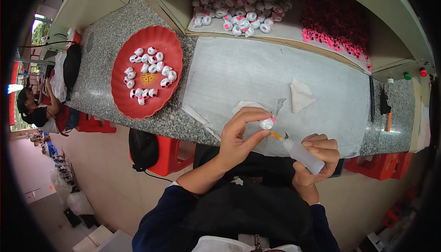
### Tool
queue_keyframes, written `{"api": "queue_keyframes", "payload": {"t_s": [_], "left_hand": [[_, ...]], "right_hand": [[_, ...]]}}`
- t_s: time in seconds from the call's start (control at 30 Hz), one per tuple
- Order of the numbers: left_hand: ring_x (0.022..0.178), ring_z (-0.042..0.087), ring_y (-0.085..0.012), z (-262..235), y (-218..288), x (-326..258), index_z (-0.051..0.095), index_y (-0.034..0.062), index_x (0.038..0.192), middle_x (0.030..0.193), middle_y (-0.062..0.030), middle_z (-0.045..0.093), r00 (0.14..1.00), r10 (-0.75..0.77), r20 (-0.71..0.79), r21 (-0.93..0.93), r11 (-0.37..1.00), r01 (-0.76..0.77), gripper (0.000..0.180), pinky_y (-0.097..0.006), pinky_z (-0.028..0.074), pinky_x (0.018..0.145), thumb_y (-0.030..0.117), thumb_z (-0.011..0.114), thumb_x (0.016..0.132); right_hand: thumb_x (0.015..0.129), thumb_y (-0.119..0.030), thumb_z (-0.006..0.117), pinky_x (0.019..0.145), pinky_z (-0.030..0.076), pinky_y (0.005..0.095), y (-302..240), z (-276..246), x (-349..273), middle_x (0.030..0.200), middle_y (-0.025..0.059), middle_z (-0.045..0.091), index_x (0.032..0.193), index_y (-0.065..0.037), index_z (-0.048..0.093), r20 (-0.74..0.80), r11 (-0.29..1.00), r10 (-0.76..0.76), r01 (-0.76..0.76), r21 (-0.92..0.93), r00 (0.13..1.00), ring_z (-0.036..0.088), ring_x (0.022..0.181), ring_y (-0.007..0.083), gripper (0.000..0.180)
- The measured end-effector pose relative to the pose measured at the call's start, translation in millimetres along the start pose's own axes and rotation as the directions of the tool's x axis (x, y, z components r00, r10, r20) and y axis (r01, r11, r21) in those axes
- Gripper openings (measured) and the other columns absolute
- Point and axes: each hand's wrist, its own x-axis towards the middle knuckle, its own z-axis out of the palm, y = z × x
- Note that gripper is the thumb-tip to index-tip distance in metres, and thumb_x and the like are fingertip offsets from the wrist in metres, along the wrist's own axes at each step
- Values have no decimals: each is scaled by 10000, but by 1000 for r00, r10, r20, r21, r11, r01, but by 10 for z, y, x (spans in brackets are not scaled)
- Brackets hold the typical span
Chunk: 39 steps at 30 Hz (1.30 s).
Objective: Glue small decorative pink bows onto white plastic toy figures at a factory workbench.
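My left hand [241, 135] pinches a small white rounded piece with a pink patch [267, 123] between thumb and fingertips, just above the paper-covered worktop. My right hand [321, 158] is wrapped round a translucent white squeeze bottle [303, 155], tilted so that its orange nozzle tip [276, 135] points up and left. The tip sits close under the white piece; I cannot tell whether it touches. A folded white cloth [301, 96] lies beyond the bottle, and another white cloth [248, 105] is partly behind my left hand.
Left of the paper sheet [220, 68], a red scalloped tray [121, 45] holds several similar white pieces. The shelf at the back carries a heap of white pieces [248, 15] and a pile of pink parts [333, 22]. Red stools [170, 158] stand below. Another person [43, 109] sits far left.
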Motion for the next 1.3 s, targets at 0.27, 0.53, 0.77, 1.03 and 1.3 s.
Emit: {"api": "queue_keyframes", "payload": {"t_s": [0.27,0.53,0.77,1.03,1.3], "left_hand": [[935,472,-199,-7,-26,32,520,0,944,976,-110,505,1000,-4,22,-50,999,5,281,-286,364,813,-68,570,675],[926,490,-189,-270,47,138,442,7,1012,1007,-134,494,964,-191,-187,-387,916,106,342,-346,383,830,-64,540,692],[922,491,-186,-298,81,102,442,11,1015,991,-126,498,963,-187,-196,-419,904,91,334,-344,389,828,-49,542,702],[927,491,-182,-265,72,59,441,4,1003,990,-121,497,969,-209,-134,-411,901,138,323,-346,404,824,-49,543,702],[939,486,-159,-244,57,36,438,-1,1014,984,-110,508,971,-215,-104,-455,878,146,325,-264,388,805,-55,544,712]], "right_hand": [[605,-96,683,606,423,291,58,-77,30,793,90,474,856,-54,455,-5,998,-11,11,57,1000,481,636,167,342],[630,-55,577,579,405,270,350,-255,350,806,74,447,813,-30,409,8,892,397,-388,232,918,468,718,166,249],[664,-23,540,569,410,246,1058,-329,1128,837,45,479,829,-37,438,182,787,583,-606,117,792,506,713,135,194],[672,-117,599,596,414,382,1504,-120,1476,808,139,528,894,-36,502,117,540,112,38,-841,987,528,702,313,254],[671,-117,575,598,417,382,1466,-42,1526,839,131,541,936,-65,513,200,419,244,83,-904,949,526,728,321,277]]}}
